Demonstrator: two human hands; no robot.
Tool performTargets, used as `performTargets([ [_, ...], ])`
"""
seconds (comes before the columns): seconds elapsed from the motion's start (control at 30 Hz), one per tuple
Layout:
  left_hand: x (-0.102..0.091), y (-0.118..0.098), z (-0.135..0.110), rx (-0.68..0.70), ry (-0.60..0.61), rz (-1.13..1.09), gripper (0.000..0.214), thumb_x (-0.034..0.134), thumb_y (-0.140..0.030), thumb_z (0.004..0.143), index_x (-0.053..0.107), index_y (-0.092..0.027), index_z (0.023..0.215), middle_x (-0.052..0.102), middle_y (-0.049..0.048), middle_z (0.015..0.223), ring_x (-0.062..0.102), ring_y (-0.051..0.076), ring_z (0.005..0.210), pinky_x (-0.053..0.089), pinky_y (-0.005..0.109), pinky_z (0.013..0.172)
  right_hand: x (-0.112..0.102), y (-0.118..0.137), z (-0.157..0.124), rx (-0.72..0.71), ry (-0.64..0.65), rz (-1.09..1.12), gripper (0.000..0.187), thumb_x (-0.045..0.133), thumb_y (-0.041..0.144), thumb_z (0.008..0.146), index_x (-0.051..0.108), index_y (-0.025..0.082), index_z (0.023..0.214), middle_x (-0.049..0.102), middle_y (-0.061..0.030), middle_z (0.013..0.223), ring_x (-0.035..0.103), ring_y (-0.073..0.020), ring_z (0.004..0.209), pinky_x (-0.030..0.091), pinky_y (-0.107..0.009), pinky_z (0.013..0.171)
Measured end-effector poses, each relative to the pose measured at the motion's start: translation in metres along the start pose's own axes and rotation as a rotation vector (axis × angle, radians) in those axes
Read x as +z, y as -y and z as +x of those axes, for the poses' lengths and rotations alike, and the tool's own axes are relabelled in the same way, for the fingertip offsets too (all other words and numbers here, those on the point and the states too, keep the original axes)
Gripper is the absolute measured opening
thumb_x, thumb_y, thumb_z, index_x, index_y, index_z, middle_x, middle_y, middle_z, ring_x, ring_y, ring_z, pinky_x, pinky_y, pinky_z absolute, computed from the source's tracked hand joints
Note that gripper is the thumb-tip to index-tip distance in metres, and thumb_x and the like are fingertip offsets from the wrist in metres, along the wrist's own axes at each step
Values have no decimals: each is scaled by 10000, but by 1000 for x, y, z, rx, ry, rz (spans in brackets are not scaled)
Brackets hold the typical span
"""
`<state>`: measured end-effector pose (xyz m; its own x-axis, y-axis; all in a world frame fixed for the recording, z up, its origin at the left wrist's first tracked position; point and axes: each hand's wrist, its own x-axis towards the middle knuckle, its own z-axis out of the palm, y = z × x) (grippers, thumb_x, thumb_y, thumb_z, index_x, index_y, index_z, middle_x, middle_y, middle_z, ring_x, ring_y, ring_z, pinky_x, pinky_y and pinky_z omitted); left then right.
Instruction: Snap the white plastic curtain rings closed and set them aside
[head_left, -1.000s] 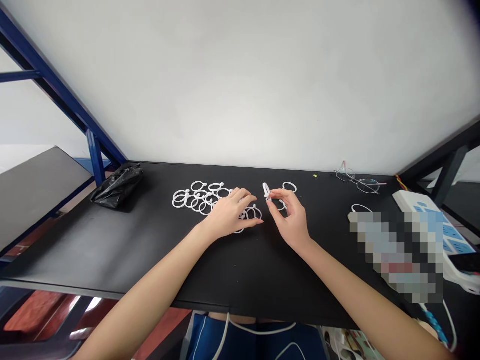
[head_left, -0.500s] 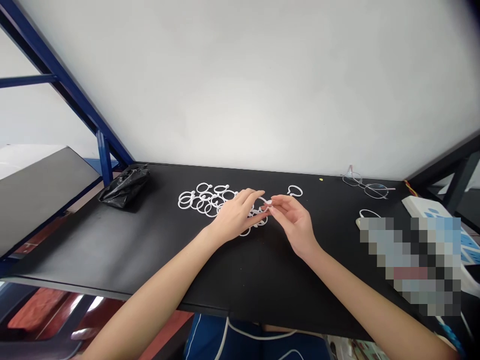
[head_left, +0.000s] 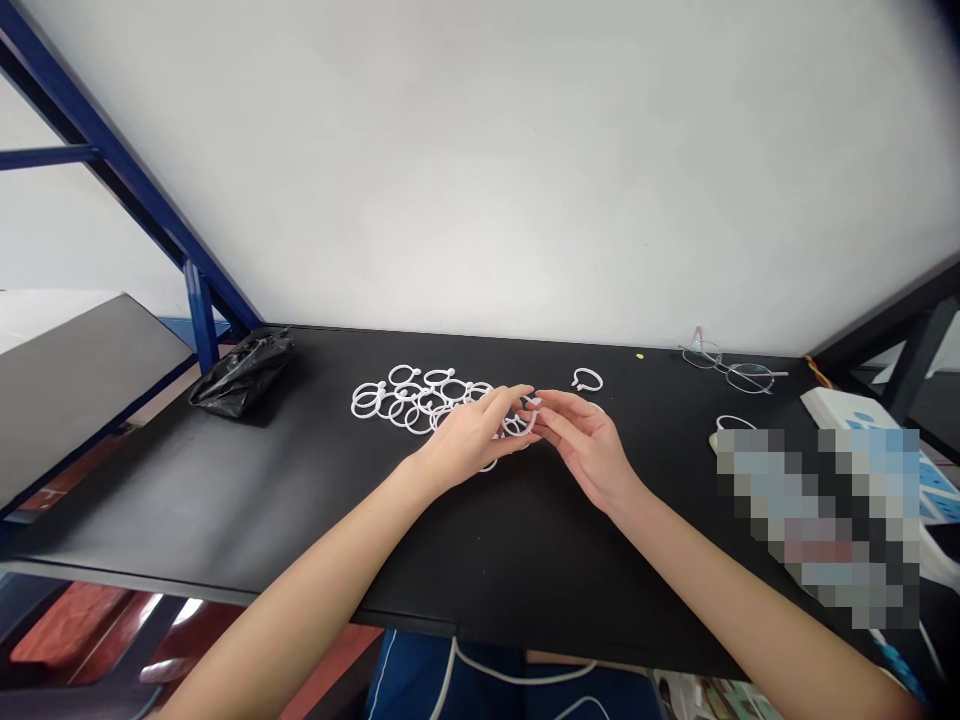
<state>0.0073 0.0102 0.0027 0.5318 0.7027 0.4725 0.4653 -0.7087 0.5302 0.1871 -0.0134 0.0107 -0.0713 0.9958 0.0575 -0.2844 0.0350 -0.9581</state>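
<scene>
My left hand [head_left: 484, 428] and my right hand [head_left: 581, 435] meet over the black table, closed around a white plastic shower curtain ring [head_left: 519, 432]. The right thumb and fingers pinch its knobbed end. My left fingers curve over its other side, and their exact contact is partly hidden. Left of the hands lies a loose pile of white curtain rings [head_left: 405, 412], several overlapping, some partly covered by my left hand. Beyond my right hand rests a single curtain ring [head_left: 589, 380], its ends apart. A bit of white shows just behind the right fingers.
A crumpled black plastic bag [head_left: 244, 375] sits at the table's left back. To the right are eyeglasses [head_left: 726, 370], a blurred-out flat item [head_left: 825, 530] and a white-and-blue box [head_left: 855, 420]. A wall [head_left: 480, 200] rises behind the black table [head_left: 300, 480]; a white cable [head_left: 517, 677] hangs in front.
The ring between my hands has turned, its loop now showing lower between the fingers. A bit of white has appeared behind the right hand. Both hands stay in nearly the same place.
</scene>
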Motion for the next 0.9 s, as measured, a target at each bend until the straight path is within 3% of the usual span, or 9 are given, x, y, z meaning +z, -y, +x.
performTargets([
  [0.2, -4, -8, 3, -111, 22, -253, 319, 567, -388, 915, 482, -225, 1176, 616, 10, 917, 584, 107, 726, 519, 225, 644, 0, 0, -1, 31, 22, -20, 240, 792, 361, 732, 745, 225, 924, 753, -30, 882, 725, -195, 787, 626, -398, 775],
  [0.57, -13, -16, 6, -233, 78, -419, 280, 549, -432, 910, 519, -192, 1051, 562, -27, 715, 542, 103, 635, 471, 229, 608, -3, -5, -5, -239, 37, -350, 163, 694, 394, 830, 738, 243, 873, 726, -19, 744, 700, -204, 664, 600, -377, 658],
  [0.73, -11, -15, 6, -307, 108, -618, 265, 548, -431, 905, 526, -180, 987, 553, -33, 691, 522, 82, 554, 465, 221, 553, -4, -9, -14, -415, 189, -677, 371, 412, 390, 992, 564, 221, 699, 589, 4, 591, 568, -144, 537, 480, -309, 578],
  [0.9, -11, -18, 6, -301, 142, -786, 202, 517, -366, 916, 531, -166, 933, 523, -48, 601, 520, 80, 511, 467, 214, 523, -7, -15, -16, -358, 201, -643, 334, 330, 394, 1019, 417, 241, 735, 463, 52, 518, 478, -123, 446, 426, -275, 502],
])
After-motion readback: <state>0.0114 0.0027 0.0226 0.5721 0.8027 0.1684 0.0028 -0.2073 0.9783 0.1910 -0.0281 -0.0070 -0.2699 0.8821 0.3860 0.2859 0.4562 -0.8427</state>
